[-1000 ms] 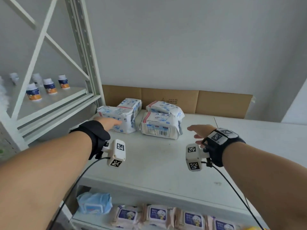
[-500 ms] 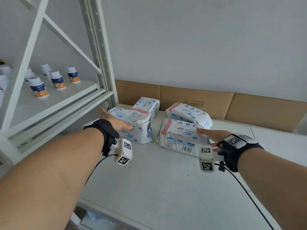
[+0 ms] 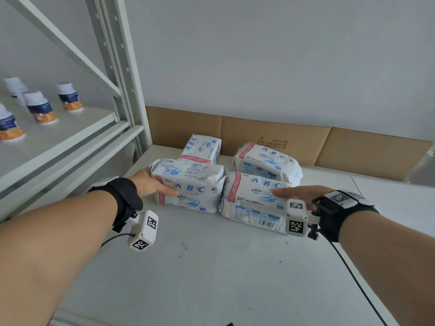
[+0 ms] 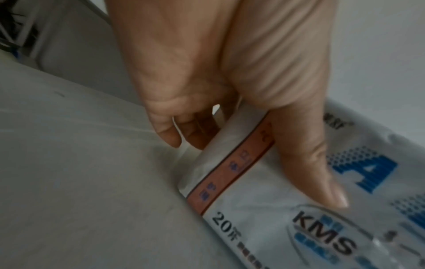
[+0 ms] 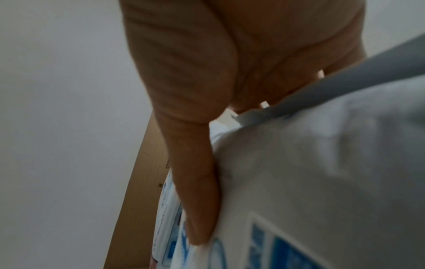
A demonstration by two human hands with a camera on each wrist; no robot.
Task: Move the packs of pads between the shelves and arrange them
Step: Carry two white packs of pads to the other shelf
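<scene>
Four packs of pads sit in a two-by-two cluster on the shelf (image 3: 211,267). Left hand (image 3: 150,183) clasps the front-left pack (image 3: 190,187) at its 9 o'clock end, thumb across the front. Right hand (image 3: 299,192) clamps the front-right pack (image 3: 254,198) from 3 o'clock, thumb on top.

A pale grey metal rack upright (image 3: 117,74) is seen at the left. To its left, four small white bottles with blue and orange labels (image 3: 40,107) are stood on a grey shelf board (image 3: 77,128). To its right, flat brown cardboard (image 3: 294,140) is propped against the white wall (image 3: 270,55).
</scene>
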